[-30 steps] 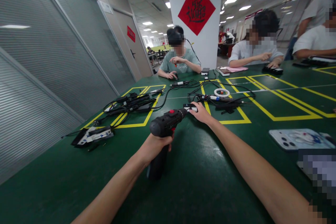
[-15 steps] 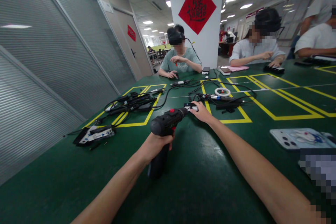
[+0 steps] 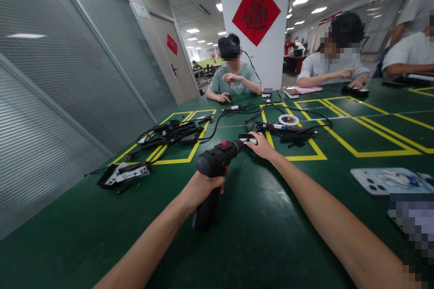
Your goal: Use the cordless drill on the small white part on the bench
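My left hand (image 3: 203, 189) is wrapped round the grip of a black cordless drill (image 3: 217, 159) with red details. Its chuck points forward and right, toward a small black and white block-like piece (image 3: 244, 138). That piece is pinched against the green table in the fingers of my right hand (image 3: 260, 145). The drill's tip ends at or very near the piece; whether they touch I cannot tell. My fingers hide part of the piece, and its exact kind does not show.
Black cables and tools (image 3: 172, 134) lie tangled on the left, near a black and white packet (image 3: 124, 174). Further right are a white ring (image 3: 288, 120), more cabled tools (image 3: 281, 128) and a phone (image 3: 389, 180). Yellow tape marks the green table (image 3: 271, 235). Co-workers sit across it.
The whole view has shifted slightly. Both hands keep their holds, and the drill stays pointed at the small piece.
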